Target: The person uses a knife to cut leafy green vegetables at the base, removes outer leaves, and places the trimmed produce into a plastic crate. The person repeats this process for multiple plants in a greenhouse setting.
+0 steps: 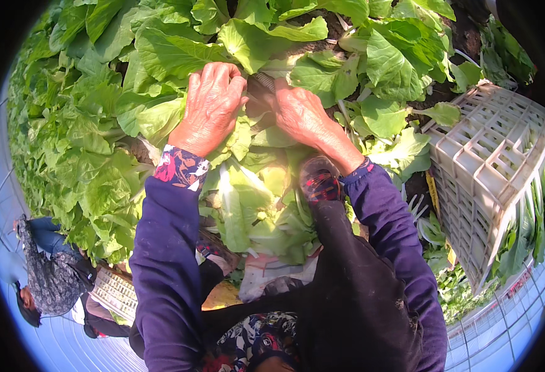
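My left hand [214, 109] is among the leafy greens, fingers curled down beside a broad leaf [249, 44]. What lies under its fingertips is hidden. My right hand [302, 109] is closed around a small tool with a ridged metallic part [266, 82], which points toward my left hand; its exact kind is unclear. Below and between my wrists lie loose leafy greens with pale stalks [244, 200], heaped between my shoes. A printed white sack [277, 274] shows under the near end of that heap.
At the right, a white plastic crate [481, 149] stands tilted in view, with long-stalked greens [530, 218] at its open side. Dense leafy plants [82, 135] fill the left. Another person [51, 274] bends near a second crate [114, 290] at lower left. My shoe [320, 181] is close to my right wrist.
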### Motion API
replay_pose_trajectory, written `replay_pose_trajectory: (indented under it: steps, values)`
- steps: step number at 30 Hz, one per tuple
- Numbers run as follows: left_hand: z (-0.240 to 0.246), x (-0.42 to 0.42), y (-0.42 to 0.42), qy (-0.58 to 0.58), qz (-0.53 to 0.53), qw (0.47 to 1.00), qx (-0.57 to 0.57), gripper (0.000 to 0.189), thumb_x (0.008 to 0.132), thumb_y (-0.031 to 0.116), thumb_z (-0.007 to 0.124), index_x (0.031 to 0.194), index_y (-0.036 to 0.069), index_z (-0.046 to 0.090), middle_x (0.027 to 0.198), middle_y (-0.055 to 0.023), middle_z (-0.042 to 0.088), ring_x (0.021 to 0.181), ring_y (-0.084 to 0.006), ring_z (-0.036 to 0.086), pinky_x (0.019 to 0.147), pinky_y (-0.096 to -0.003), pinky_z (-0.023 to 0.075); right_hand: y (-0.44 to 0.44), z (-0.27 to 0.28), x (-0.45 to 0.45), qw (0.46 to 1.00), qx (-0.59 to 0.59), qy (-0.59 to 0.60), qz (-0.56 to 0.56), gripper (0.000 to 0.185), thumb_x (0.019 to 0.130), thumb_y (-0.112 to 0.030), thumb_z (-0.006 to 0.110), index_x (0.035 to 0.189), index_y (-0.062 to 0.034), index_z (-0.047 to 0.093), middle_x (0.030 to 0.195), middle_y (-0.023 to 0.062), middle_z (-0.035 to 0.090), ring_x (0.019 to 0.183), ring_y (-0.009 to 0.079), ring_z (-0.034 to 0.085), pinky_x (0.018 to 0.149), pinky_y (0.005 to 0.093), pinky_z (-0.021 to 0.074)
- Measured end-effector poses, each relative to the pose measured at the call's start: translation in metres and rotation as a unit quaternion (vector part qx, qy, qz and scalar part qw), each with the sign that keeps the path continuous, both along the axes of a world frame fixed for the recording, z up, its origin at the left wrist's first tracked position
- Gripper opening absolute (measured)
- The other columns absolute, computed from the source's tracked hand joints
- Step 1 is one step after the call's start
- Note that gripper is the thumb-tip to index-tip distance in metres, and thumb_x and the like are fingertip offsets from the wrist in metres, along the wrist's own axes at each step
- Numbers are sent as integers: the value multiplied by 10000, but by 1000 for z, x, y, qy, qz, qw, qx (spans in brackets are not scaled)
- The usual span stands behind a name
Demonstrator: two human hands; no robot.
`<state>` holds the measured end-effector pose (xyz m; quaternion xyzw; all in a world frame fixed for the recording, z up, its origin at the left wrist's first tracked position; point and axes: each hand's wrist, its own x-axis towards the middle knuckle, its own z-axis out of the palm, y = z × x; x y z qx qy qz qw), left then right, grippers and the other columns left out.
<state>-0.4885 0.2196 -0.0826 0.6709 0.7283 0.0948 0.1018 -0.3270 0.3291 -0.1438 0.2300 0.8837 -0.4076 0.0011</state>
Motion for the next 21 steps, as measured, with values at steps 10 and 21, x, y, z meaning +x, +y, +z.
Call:
replay_pose_trajectory:
  steps: [10,21]
  values:
    - [-25,-46,-2,12,78,987,-137,403,858,164,659,1221,75,511,1182,-159,531,1046,-359,559,835,-468,479,7,-13,-18,1000,25,8,0,277,944,-215,531,954,57,475,707,248,624,660,438,625,571,478,511]
    - [-25,-28,-13,1,121,989,-85,160,883,139,628,1036,97,614,975,-112,561,915,-337,606,710,-461,465,11,-38,-28,985,160,4,67,183,792,-89,543,904,49,501,679,198,641,622,360,664,563,436,548]
